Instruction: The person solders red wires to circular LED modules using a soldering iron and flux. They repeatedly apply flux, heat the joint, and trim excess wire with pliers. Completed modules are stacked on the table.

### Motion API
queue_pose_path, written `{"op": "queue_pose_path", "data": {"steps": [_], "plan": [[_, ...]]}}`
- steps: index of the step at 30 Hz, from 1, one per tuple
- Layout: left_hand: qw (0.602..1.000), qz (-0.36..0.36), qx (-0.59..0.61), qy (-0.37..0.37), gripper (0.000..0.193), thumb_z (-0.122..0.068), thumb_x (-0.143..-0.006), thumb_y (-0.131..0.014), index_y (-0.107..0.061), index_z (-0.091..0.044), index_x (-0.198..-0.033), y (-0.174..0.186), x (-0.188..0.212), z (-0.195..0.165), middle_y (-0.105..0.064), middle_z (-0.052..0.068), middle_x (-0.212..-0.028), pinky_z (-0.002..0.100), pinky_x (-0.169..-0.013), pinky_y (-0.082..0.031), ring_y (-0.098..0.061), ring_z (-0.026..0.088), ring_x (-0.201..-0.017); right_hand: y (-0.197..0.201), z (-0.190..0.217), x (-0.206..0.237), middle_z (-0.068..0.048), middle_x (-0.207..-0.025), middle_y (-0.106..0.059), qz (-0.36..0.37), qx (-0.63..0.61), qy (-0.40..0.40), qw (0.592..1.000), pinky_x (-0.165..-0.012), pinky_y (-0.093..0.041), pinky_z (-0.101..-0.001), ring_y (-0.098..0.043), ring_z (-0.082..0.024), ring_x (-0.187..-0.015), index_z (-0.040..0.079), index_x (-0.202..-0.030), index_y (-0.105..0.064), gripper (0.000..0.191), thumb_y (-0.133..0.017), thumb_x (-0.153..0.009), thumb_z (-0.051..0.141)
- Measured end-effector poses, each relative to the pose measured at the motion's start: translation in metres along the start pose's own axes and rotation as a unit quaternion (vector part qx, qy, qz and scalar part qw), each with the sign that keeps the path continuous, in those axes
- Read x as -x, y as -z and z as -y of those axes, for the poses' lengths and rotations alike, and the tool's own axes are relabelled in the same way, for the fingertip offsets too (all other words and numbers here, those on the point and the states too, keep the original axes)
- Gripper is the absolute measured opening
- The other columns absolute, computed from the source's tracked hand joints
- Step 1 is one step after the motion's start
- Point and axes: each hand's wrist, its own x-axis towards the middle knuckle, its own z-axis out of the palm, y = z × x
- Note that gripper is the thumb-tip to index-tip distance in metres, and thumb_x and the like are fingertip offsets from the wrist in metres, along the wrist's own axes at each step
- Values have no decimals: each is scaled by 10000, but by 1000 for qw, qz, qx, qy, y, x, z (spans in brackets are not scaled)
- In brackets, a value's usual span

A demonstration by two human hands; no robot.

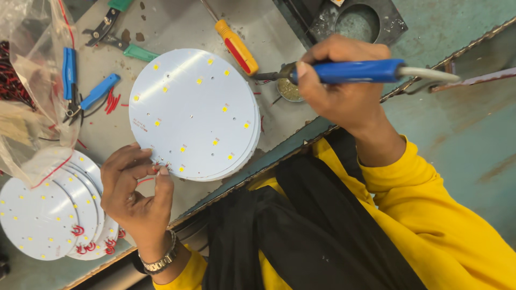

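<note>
Your right hand has its grip clamped on the blue handle of a soldering iron, fingers wrapped fully around it. The iron's tip extends past your thumb, over a small round tin that sits just beside the hand on the tabletop.

Your left hand has thumb and forefinger pinched together on a thin red wire end at the near edge of the round white LED board. That board tops a small stack of similar discs and lies between your two hands, touching the fingertips of the left one.

Beside your left wrist lies a fanned stack of finished LED discs with red wire loops. Beyond the board, away from both grips, you have a yellow-and-red screwdriver, blue-handled wire strippers, green-handled pliers and a clear plastic bag.
</note>
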Motion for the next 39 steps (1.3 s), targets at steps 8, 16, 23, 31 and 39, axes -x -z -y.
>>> {"op": "queue_pose_path", "data": {"steps": [8, 16, 23, 31, 39], "plan": [[1000, -8, 9, 11, 119, -58, -932, -748, -647, 0, -905, 1, 0, 2, -673, 106, -1171, 359, -1022, -527, -652, 282, -1231, 16, 7, 9, -72, -741, -657, 5, -29, -69, 997, -550, -459, -253, -605, -147, -594, -14, -860, -666, 169, -709, -957, 116], [1000, -14, 8, 5, 122, -66, -889, -738, -636, -2, -909, -2, -10, -15, -666, 123, -1158, 388, -1034, -523, -640, 305, -1191, 46, 4, 37, -74, -717, -658, -6, 17, -48, 999, -591, -465, -250, -614, -150, -581, -10, -824, -656, 298, -729, -1019, 203], [1000, -12, 0, -10, 136, -45, -897, -752, -628, 10, -880, -6, -13, -18, -685, 124, -1137, 384, -1016, -490, -643, 295, -1197, 48, -6, 46, -112, -881, -714, -21, -25, -24, 999, -678, -524, -248, -669, -164, -706, -18, -952, -635, 270, -718, -1079, 206], [999, -14, 29, -11, 142, -46, -915, -755, -630, 14, -885, -10, -14, -18, -678, 126, -1152, 371, -1035, -508, -639, 293, -1204, 58, -13, 54, -129, -792, -663, 18, 53, -39, 998, -644, -477, -258, -612, -180, -649, -29, -897, -663, 286, -745, -1015, 218], [999, -9, 21, -31, 159, -49, -957, -785, -649, 14, -906, -13, -9, -11, -679, 108, -1170, 355, -992, -482, -614, 272, -1173, 93, -34, 86, -131, -789, -599, -90, -79, -34, 992, -613, -530, -300, -607, -227, -622, -40, -920, -562, 310, -774, -956, 183]]}}
